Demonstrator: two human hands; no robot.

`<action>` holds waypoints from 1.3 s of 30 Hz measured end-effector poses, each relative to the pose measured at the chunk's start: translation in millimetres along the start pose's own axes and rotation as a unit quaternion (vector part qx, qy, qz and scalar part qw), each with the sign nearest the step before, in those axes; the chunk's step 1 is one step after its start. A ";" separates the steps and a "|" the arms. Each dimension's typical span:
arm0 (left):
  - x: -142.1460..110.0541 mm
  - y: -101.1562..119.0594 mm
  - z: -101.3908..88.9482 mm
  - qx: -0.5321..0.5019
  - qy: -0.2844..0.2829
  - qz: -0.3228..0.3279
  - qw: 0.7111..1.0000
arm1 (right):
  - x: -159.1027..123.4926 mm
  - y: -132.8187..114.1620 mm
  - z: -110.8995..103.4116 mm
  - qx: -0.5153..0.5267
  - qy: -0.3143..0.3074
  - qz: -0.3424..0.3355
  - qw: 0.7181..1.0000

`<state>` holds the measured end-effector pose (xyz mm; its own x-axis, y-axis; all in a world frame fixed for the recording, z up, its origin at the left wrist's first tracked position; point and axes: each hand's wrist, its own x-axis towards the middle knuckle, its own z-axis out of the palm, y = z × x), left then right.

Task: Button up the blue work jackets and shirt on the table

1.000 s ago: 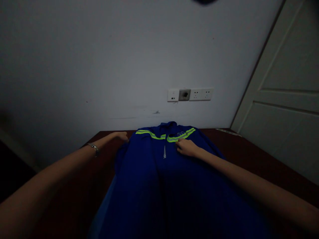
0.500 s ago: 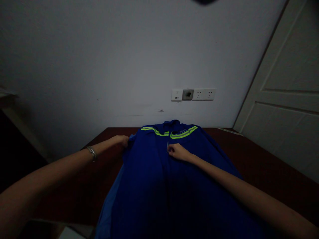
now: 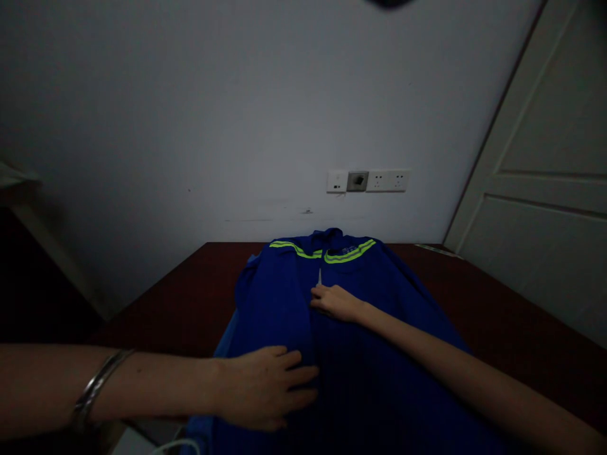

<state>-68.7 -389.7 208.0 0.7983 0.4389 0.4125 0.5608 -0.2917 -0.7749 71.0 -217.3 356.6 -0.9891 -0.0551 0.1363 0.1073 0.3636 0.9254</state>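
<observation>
From the head, the blue jacket (image 3: 275,297) lies on the table (image 3: 190,297), its front apparently being straightened — left hand (image 3: 258,387) spread wide, right hand (image 3: 339,303) curled, grip unclear. Next calls for light, even contact.

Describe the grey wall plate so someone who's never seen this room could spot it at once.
Find the pale wall behind the dark red table. Look above the blue jacket, slightly right of its collar. The grey plate sits between a small white plate and a white double socket, the only one in that row that isn't white.
</observation>
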 end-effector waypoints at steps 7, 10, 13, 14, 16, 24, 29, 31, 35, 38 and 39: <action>-8.5 -26.6 15.3 -0.046 -0.034 0.038 0.998 | -12.8 18.0 -2.7 0.012 0.011 -0.009 1.000; -16.7 -28.6 17.0 -0.058 -0.046 0.053 0.996 | -25.1 28.8 1.0 0.049 0.024 0.008 0.998; -25.4 -27.8 14.2 -0.137 -0.040 0.028 0.989 | -34.8 36.6 7.9 0.077 0.018 0.029 0.996; -27.6 -28.3 13.5 -0.173 -0.044 0.013 0.984 | -37.2 38.2 10.5 0.083 0.010 0.035 0.996; -30.1 -31.5 15.1 -0.241 -0.074 -0.014 0.968 | -40.9 40.2 15.3 0.096 -0.005 0.047 0.994; -5.9 -70.1 24.1 -0.549 -0.545 0.053 0.631 | -29.6 54.3 22.7 0.239 -0.026 0.105 0.965; 34.2 -135.8 -17.5 -0.589 -0.504 -0.036 0.631 | 8.6 87.8 19.2 0.248 0.055 0.282 0.925; 51.5 -173.2 -23.1 -0.579 -0.360 -0.173 0.711 | 26.6 98.6 18.1 0.210 0.086 0.362 0.904; 87.9 -239.0 1.1 -0.491 -0.067 -0.436 0.751 | 55.9 106.2 26.0 0.163 0.103 0.454 0.870; 116.9 -264.0 35.0 -0.452 0.017 -0.496 0.741 | 67.9 106.0 41.1 0.145 0.103 0.505 0.845; 126.4 -267.8 46.3 -0.440 0.042 -0.512 0.737 | 69.8 106.8 46.7 0.149 0.105 0.512 0.840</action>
<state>-128.1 -216.8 445.5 -0.1519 0.7676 0.6227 0.7744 -0.2991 0.5575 8.6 -138.9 448.4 -0.3512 0.2757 0.8948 0.8291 0.5355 0.1604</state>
